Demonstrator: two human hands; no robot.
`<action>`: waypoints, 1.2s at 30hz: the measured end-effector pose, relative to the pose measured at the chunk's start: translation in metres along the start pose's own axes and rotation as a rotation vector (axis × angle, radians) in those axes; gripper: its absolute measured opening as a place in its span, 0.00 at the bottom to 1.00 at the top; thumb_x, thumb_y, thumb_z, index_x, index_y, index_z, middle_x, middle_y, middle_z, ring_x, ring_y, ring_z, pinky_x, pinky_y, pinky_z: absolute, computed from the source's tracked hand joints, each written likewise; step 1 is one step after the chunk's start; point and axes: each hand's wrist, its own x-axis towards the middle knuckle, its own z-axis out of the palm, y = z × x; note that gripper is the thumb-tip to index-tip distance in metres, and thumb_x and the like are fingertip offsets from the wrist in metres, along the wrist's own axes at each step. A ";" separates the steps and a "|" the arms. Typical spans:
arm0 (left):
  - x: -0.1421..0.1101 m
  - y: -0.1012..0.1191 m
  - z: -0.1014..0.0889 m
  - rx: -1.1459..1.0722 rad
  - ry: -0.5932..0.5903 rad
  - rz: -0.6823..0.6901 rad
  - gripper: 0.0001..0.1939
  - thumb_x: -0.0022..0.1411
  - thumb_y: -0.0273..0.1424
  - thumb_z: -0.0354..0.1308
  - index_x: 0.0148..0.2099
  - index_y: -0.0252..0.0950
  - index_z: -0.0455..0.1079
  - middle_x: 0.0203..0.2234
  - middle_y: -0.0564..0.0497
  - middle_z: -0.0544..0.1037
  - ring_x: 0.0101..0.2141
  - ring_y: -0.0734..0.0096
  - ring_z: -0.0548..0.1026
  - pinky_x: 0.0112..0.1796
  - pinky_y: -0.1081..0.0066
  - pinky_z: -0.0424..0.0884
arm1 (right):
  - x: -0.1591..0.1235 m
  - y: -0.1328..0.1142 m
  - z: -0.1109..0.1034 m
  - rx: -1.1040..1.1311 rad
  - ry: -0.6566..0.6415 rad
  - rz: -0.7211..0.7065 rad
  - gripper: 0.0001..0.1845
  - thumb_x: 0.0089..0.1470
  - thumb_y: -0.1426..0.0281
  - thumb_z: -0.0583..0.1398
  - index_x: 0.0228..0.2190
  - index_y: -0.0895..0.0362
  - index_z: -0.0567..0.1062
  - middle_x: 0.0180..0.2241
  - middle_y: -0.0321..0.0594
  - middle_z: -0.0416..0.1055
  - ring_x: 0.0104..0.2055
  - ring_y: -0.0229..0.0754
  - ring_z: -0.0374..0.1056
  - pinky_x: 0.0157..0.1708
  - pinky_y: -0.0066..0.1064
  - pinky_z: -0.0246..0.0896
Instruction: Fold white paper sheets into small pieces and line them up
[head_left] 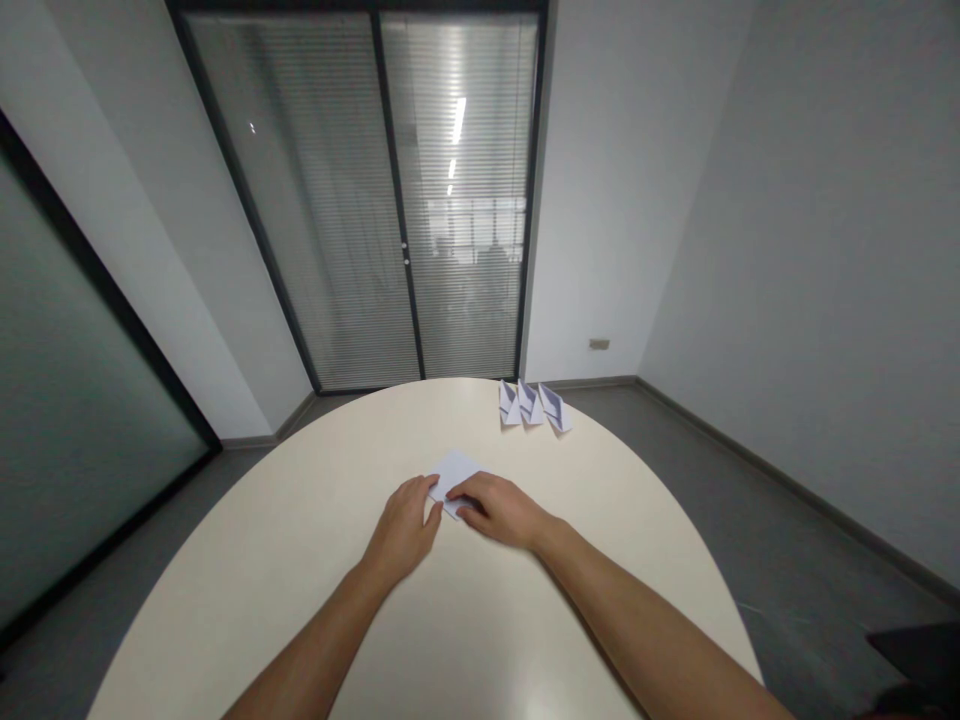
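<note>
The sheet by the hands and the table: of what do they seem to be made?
Sheet: probably paper, white and matt; it looks thin, with straight, crisp edges. Table: perhaps laminate, cream and smooth, for its top shows a soft sheen.

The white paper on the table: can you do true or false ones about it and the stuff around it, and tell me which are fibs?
1. The right hand is on the white paper. True.
2. The left hand is holding scissors. False: the left hand is at the paper's left side.
3. Three folded papers are near the table's far edge. True.
4. The folded papers are black. False: they are white.
5. The table has a curved edge. True.
</note>
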 end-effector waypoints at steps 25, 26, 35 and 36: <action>-0.002 0.012 -0.011 -0.145 -0.082 0.045 0.23 0.58 0.29 0.63 0.56 0.40 0.70 0.51 0.44 0.76 0.53 0.55 0.72 0.56 0.51 0.69 | -0.004 0.012 0.006 -0.085 -0.022 0.075 0.35 0.52 0.52 0.65 0.57 0.56 0.72 0.60 0.52 0.67 0.63 0.57 0.61 0.63 0.52 0.51; -0.003 0.012 -0.011 -0.147 -0.090 0.045 0.23 0.58 0.29 0.63 0.56 0.40 0.70 0.51 0.44 0.76 0.53 0.55 0.72 0.56 0.51 0.69 | -0.005 0.014 0.006 -0.083 -0.015 0.068 0.35 0.52 0.53 0.66 0.57 0.56 0.72 0.59 0.52 0.68 0.62 0.56 0.62 0.63 0.50 0.52; -0.005 0.021 -0.011 -0.136 -0.126 0.051 0.21 0.61 0.32 0.61 0.57 0.39 0.69 0.51 0.43 0.76 0.53 0.55 0.71 0.56 0.52 0.69 | -0.007 0.024 0.005 -0.091 0.015 0.128 0.34 0.51 0.52 0.66 0.56 0.56 0.74 0.60 0.54 0.68 0.62 0.57 0.62 0.60 0.51 0.55; -0.005 0.022 -0.011 -0.132 -0.130 0.040 0.22 0.61 0.33 0.62 0.57 0.39 0.69 0.51 0.43 0.76 0.53 0.55 0.71 0.56 0.53 0.69 | -0.006 0.024 0.004 -0.095 0.021 0.128 0.32 0.52 0.53 0.67 0.55 0.55 0.74 0.58 0.53 0.69 0.60 0.56 0.63 0.59 0.50 0.56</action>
